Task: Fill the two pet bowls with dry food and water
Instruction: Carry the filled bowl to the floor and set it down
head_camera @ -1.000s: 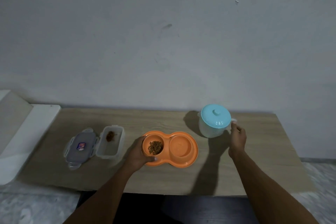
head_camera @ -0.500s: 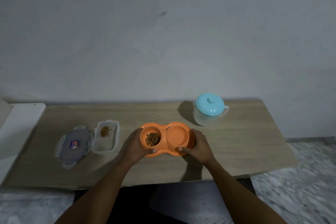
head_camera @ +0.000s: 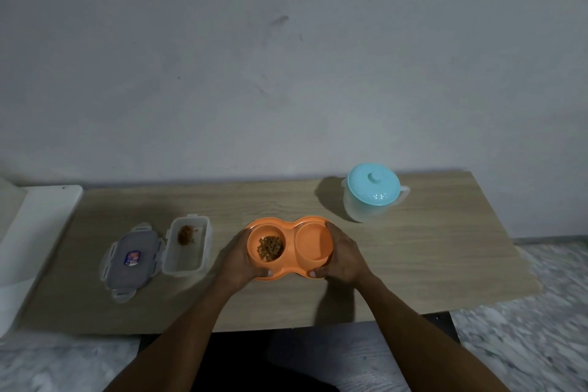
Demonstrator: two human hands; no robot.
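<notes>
An orange double pet bowl [head_camera: 291, 225] sits on the wooden table [head_camera: 413, 248]. Its left well holds brown dry food [head_camera: 270, 248]; whether the right well [head_camera: 313, 240] holds water I cannot tell. My left hand [head_camera: 238, 259] grips the bowl's left end and my right hand [head_camera: 342, 256] grips its right end. A clear jug with a light blue lid [head_camera: 373, 189] stands behind and to the right, apart from both hands. A clear food container [head_camera: 187, 247] with a little dry food left lies to the left of the bowl.
The container's grey lid [head_camera: 133, 259] lies flat beside it. A white surface [head_camera: 35, 232] adjoins the table's left end. A plain wall rises right behind the table. Marbled floor [head_camera: 525, 344] shows beyond the front and right edges.
My right hand left the jug's handle and came down onto the bowl's right end. My left hand stayed on the left end. The head view shifted.
</notes>
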